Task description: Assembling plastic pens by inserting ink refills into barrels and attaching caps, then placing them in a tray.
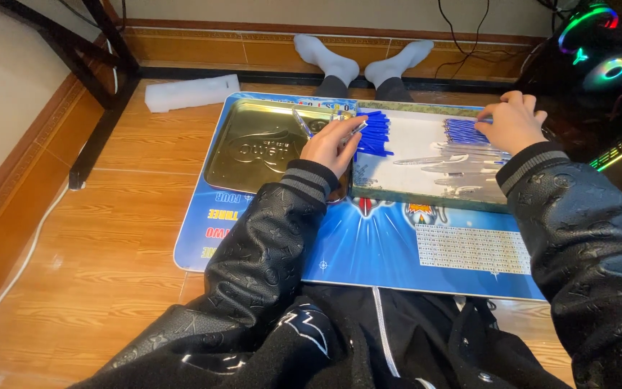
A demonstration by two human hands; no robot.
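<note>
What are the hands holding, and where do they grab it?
The left hand pinches a clear pen around its middle. The right hand rests on the blue refills; whether it grips one cannot be told.

A gold tin lid (264, 148) lies flat on the left of a blue printed mat (368, 245), rectangular with rounded corners and an embossed oval emblem in its middle. Just right of it, touching, sits the open tin tray (426, 194), rectangular with a white bottom and a dark green patterned rim. The mat bears yellow and white lettering along its left edge and a white rectangular table at lower right.
</note>
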